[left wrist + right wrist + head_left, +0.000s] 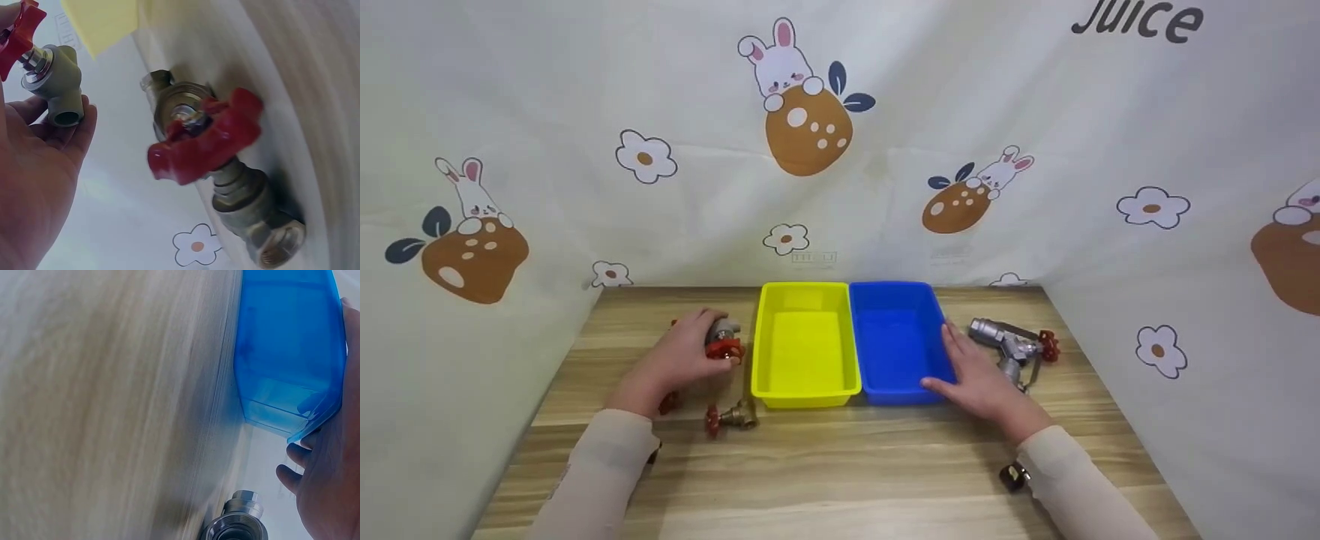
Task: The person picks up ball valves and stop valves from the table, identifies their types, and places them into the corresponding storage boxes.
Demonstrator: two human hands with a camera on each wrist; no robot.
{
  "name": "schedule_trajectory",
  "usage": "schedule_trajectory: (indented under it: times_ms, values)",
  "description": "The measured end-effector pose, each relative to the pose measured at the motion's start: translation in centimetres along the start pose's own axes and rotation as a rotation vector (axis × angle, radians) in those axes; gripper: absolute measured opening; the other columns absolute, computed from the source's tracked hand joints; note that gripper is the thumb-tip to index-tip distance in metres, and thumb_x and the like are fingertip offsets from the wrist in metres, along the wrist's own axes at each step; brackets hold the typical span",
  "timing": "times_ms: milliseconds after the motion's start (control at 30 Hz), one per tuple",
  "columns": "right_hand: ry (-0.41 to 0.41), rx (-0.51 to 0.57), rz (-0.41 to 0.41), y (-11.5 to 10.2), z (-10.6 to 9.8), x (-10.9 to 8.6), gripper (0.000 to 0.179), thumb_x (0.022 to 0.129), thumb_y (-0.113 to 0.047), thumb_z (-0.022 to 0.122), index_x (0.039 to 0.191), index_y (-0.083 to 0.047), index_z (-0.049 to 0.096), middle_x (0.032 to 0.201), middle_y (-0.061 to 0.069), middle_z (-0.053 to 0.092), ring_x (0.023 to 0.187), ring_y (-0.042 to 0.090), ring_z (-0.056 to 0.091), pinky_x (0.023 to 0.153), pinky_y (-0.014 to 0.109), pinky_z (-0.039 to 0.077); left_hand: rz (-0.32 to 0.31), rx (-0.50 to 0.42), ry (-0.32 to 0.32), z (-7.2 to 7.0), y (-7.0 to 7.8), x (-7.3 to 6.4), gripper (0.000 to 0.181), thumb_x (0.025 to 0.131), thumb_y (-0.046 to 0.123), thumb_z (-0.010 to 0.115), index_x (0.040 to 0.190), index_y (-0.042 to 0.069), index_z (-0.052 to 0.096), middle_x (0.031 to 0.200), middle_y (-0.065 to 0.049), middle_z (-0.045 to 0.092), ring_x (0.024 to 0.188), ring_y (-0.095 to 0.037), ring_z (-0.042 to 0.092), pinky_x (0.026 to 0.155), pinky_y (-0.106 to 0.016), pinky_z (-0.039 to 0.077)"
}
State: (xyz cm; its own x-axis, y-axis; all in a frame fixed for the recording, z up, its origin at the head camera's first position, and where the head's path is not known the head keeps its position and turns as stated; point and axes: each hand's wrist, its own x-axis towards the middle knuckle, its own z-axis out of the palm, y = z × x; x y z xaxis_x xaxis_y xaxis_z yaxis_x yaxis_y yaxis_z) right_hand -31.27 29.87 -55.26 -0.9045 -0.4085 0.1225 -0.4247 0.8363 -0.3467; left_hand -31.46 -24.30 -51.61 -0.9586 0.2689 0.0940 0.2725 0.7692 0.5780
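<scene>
Left of yellow tray (806, 352), left hand (688, 349), fingers curled round grey valve (63, 76); right of same tray, right hand (979, 376), fingers extended, touching blue tray (896, 341).

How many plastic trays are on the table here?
2: the yellow tray on the left and the blue tray directly beside it, with the right hand at its rim. None appears hidden.
</scene>
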Motion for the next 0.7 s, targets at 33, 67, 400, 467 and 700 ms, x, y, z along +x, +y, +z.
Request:
schedule_trajectory:
  times_ms: [33,67,400,467,700]
  values:
    - [0.0,0.003,0.0,0.0,0.0,0.0,0.113,0.101,-0.072,0.065,0.176,-0.003,0.015,0.184,0.017,0.014,0.166,0.046,0.02,0.127,0.072,0.028,-0.001,-0.004,0.001,-0.1,0.1,0.1,0.092,0.087,0.041,0.09,0.162,0.008,0.048,0.153,-0.02,0.051,0.13,-0.04,0.057,0.113,-0.067,0.05]
    - [0.002,0.005,-0.001,0.0,0.0,0.0,0.113,0.101,-0.071,0.065,0.176,-0.002,0.016,0.184,0.017,0.014,0.166,0.047,0.02,0.127,0.073,0.027,-0.001,-0.005,0.001,-0.1,0.3,0.1,0.092,0.088,0.042,0.09,0.162,0.008,0.048,0.153,-0.02,0.051,0.13,-0.04,0.057,0.113,-0.067,0.05]
    - [0.005,0.021,-0.006,-0.2,-0.1,0.0,0.113,0.102,-0.072,0.064,0.176,-0.002,0.015,0.184,0.017,0.013,0.166,0.047,0.02,0.128,0.072,0.026,0.046,0.002,0.003,-1.1,2.0,1.1,0.085,0.09,0.039,0.088,0.158,0.003,0.052,0.144,-0.017,0.056,0.126,-0.038,0.059,0.113,-0.064,0.05]
    - [0.005,0.03,-0.005,-0.3,-0.1,0.0,0.113,0.102,-0.072,0.065,0.176,-0.002,0.015,0.184,0.017,0.013,0.166,0.048,0.019,0.127,0.073,0.025,0.052,-0.001,0.002,-1.2,2.4,1.2,0.085,0.089,0.038,0.088,0.158,0.003,0.053,0.143,-0.017,0.057,0.125,-0.037,0.06,0.113,-0.063,0.051]
    - [0.002,0.038,0.004,-0.3,-0.1,-0.1,0.113,0.101,-0.073,0.064,0.176,-0.003,0.014,0.184,0.017,0.014,0.166,0.049,0.02,0.126,0.075,0.027,0.041,-0.009,-0.038,-1.3,3.4,1.5,0.084,0.091,0.042,0.087,0.158,0.005,0.053,0.141,-0.013,0.055,0.123,-0.034,0.059,0.109,-0.06,0.054]
